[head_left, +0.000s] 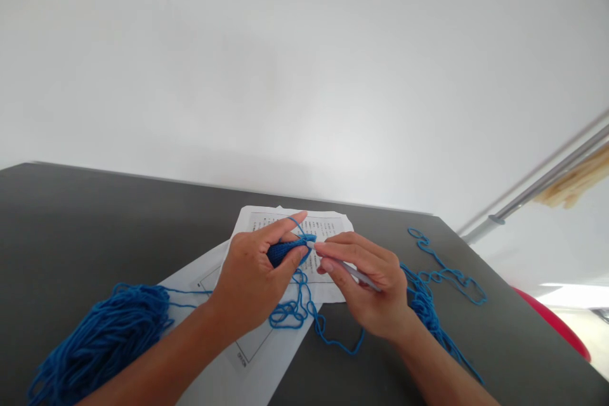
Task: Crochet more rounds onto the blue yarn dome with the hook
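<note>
My left hand (259, 273) grips a small piece of blue crochet work (281, 252) between thumb and fingers. A strand of blue yarn runs over its raised index finger. In my right hand (368, 279) is a light grey crochet hook (354, 271), held like a pen. The hook's tip meets the edge of the crochet work, close to my left thumb; the exact stitch is too small to make out. Loose yarn (290, 314) hangs and curls below the work, over the sheets and the table.
Printed paper sheets (247, 219) lie under my hands on the dark table (143, 222). A large blue yarn skein (109, 336) rests at left, and more tangled yarn (423, 298) at right. Behind stands a white wall (304, 76); a metal rail (552, 184) is at far right.
</note>
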`<state>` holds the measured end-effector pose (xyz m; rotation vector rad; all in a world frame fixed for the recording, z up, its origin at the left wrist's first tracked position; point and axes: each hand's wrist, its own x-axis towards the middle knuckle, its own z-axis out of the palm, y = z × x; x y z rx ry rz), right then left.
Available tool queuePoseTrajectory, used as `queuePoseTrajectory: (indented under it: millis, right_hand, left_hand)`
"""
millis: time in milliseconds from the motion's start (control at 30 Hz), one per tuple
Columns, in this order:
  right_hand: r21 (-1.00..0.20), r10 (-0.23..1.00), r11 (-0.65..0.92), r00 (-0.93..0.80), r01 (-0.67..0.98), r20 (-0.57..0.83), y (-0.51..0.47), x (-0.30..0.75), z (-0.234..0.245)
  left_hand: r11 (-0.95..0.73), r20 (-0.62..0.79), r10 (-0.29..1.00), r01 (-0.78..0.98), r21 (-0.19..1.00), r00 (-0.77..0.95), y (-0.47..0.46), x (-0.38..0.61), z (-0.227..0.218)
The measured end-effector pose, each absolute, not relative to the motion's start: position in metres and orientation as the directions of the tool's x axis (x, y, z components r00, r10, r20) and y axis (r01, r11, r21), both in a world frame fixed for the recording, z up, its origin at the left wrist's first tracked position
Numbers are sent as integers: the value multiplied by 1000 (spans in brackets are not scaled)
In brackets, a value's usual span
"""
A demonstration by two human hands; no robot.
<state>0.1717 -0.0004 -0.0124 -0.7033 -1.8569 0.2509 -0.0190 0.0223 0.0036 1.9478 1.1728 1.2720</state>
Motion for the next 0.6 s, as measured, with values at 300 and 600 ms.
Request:
queuePoseTrajectory:
  millis: [300,600]
  right_hand:
    - [-817,814,575,-76,-40,576,-5,153,-20]
    - [-795,795,584,-85,-165,601,-3,159,-19]
  left_hand:
    - [-418,395,907,198,887,147,18,-22,7]
    - [-345,328,918,42,938,223,24,-28,6]
